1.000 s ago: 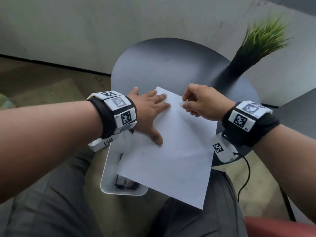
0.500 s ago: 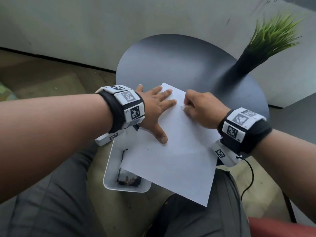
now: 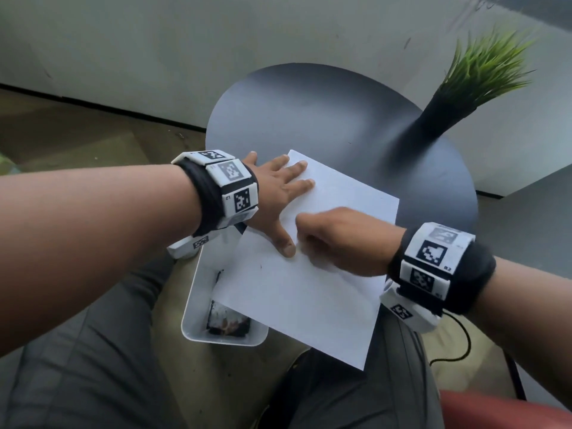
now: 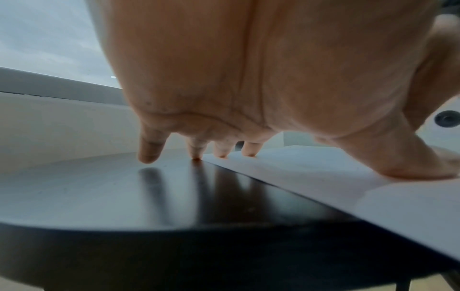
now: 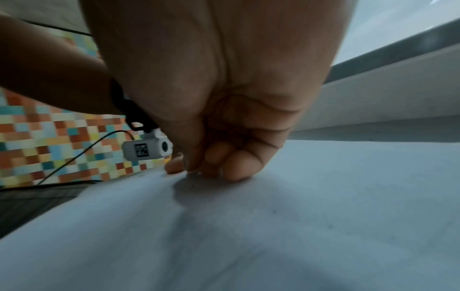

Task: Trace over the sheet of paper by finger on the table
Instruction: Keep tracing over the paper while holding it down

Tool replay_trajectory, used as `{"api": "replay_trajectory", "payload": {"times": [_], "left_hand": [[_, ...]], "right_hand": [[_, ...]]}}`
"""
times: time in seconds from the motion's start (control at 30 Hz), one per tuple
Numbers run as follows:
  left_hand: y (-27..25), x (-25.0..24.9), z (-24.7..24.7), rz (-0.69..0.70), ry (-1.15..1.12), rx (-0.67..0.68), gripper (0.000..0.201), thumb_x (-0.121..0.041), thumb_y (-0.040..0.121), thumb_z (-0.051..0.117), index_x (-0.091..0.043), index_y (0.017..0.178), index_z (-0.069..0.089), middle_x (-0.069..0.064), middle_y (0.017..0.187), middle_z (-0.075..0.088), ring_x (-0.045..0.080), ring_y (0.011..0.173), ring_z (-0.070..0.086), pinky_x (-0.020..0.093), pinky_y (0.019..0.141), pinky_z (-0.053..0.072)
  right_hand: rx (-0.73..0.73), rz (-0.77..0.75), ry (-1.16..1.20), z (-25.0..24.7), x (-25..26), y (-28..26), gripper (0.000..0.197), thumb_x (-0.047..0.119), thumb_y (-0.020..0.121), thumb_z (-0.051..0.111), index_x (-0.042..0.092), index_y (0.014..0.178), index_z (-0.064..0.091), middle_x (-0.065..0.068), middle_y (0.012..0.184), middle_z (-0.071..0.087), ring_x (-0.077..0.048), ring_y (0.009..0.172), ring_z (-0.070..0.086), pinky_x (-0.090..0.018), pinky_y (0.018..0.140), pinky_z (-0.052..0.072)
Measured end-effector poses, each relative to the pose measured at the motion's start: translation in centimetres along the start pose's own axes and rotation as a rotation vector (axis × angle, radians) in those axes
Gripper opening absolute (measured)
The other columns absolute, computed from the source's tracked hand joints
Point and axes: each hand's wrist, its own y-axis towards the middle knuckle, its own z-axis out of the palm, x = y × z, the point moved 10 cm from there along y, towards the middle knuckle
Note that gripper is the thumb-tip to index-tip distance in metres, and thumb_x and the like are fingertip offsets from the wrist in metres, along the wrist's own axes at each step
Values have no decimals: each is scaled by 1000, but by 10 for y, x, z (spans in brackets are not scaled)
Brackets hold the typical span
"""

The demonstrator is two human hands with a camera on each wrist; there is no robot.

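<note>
A white sheet of paper (image 3: 309, 298) lies on the round dark table (image 3: 309, 113), and its near end hangs over my lap. My left hand (image 3: 272, 196) lies flat on the sheet's far left corner with its fingers spread; in the left wrist view the fingertips (image 4: 250, 152) touch the paper (image 4: 323, 177) and the table (image 4: 124, 196). My right hand (image 3: 340, 239) is curled, its index fingertip (image 3: 301, 219) on the sheet just right of the left thumb. In the right wrist view its curled fingers (image 5: 224, 163) rest on the paper (image 5: 273, 226) and hold nothing.
A white tray (image 3: 198, 305) holding a dark object (image 3: 227, 320) sits on my lap, partly under the sheet. A green plant (image 3: 483, 69) in a black pot (image 3: 433, 119) stands at the table's right edge. A black cable (image 3: 458, 351) hangs from my right wrist.
My right hand has slid from the sheet's far edge toward me, across the paper, and now sits beside the left thumb. The left hand stays flat on the corner.
</note>
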Motion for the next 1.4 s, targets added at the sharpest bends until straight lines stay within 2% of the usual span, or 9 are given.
{"api": "replay_trajectory", "payload": {"times": [0.07, 0.23, 0.47, 0.67, 0.73, 0.8, 0.87, 1.3, 1.4], "left_hand": [[0, 0, 0, 0, 19, 4, 141, -98, 52, 58, -34, 159, -9, -5, 168, -20, 22, 154, -18, 67, 119, 6], [-3, -4, -8, 3, 83, 10, 138, -94, 54, 62, -35, 159, -6, -6, 168, -16, 23, 155, -12, 63, 121, 7], [0, 23, -45, -65, 227, 25, 108, -78, 62, 74, -52, 152, 22, 0, 154, 21, 26, 139, 28, 47, 107, 41], [2, -16, -56, 81, 153, -40, 63, -20, 95, 50, -48, 150, 35, 0, 135, 41, 25, 131, 46, 32, 92, 47], [1, -36, -54, 95, 88, -92, 57, -49, 96, 53, -45, 151, 35, -1, 141, 41, 27, 131, 45, 39, 96, 49], [1, -46, -43, 36, 55, -84, 84, -87, 78, 46, -45, 149, 33, -3, 145, 37, 27, 131, 41, 44, 97, 49], [-2, -51, -32, -4, 53, -74, 106, -100, 60, 42, -42, 148, 32, -3, 149, 32, 28, 135, 35, 48, 98, 49], [5, -61, -6, 92, 93, -38, 136, -103, 52, 44, -39, 156, -16, -4, 167, -20, 30, 154, -16, 60, 121, 10], [9, -59, -3, 86, 88, -18, 141, -103, 48, 48, -40, 156, -16, -2, 167, -22, 32, 154, -16, 60, 121, 9]], "right_hand": [[15, 22, -25, -3, -10, -3, 8, 20, 88, 53, 21, 86, 45, 1, 78, 58, -25, 73, 51, -35, 67, 44], [-297, 574, 140, -52, -130, -31, 10, 32, 89, 59, 23, 87, 53, 2, 79, 66, -21, 74, 64, -35, 68, 55], [-264, 557, 502, -26, -108, -68, 11, 21, 92, 64, 15, 91, 55, -5, 73, 71, -21, 63, 70, -39, 62, 62], [-70, 391, 714, -2, -57, -71, 8, 11, 92, 62, 9, 95, 54, -12, 78, 69, -20, 65, 67, -36, 60, 58], [-206, 410, 692, -28, -76, -72, 10, 10, 92, 64, 6, 95, 55, -14, 77, 66, -21, 63, 65, -38, 58, 56], [-337, 450, 670, -52, -102, -77, 14, 12, 91, 67, 3, 94, 56, -16, 76, 66, -22, 62, 64, -40, 58, 54], [-400, 472, 672, -66, -122, -80, 18, 13, 90, 67, 0, 95, 55, -17, 75, 66, -22, 60, 63, -40, 59, 53], [-239, 534, 124, -43, -122, -47, 12, 35, 91, 59, 24, 95, 57, 5, 85, 63, -16, 76, 58, -30, 69, 46], [-190, 319, 38, -26, -77, -46, 8, 27, 89, 56, 21, 94, 53, -1, 86, 62, -25, 81, 57, -35, 71, 48]]}}
